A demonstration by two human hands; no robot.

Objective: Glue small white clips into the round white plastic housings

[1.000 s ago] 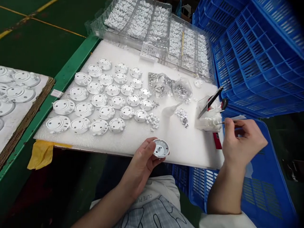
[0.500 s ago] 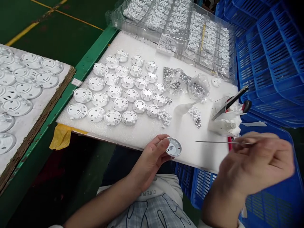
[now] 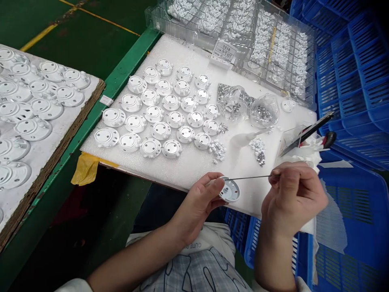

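Between the thumb and fingers of my left hand (image 3: pixel 202 202) is a round white plastic housing (image 3: pixel 230 190), its hollow side with a small centre post facing up. My right hand (image 3: pixel 293 198) pinches a thin metal rod (image 3: pixel 251 177) that points left. The rod's far end reaches the housing's upper rim by my left thumb; whether it touches cannot be made out. Beyond my hands lie a small heap of white plastic parts (image 3: pixel 217 151), another heap of white parts (image 3: pixel 257 145) with small metal pieces (image 3: pixel 260 159), and a translucent white squeeze bottle (image 3: pixel 240 140) on its side.
Rows of white housings (image 3: pixel 152 113) cover the foam-topped table's left half. Plastic bags of metal pieces (image 3: pixel 264 111) lie behind the bottle. Clear trays (image 3: pixel 206 46) of white parts stand at the back. A tool holder (image 3: pixel 293 140) and blue crates (image 3: pixel 352 81) are on the right.
My right hand has moved left and slightly down, bringing the rod's end from open air to the housing's rim. My left hand still holds the housing. The view has shifted slightly.
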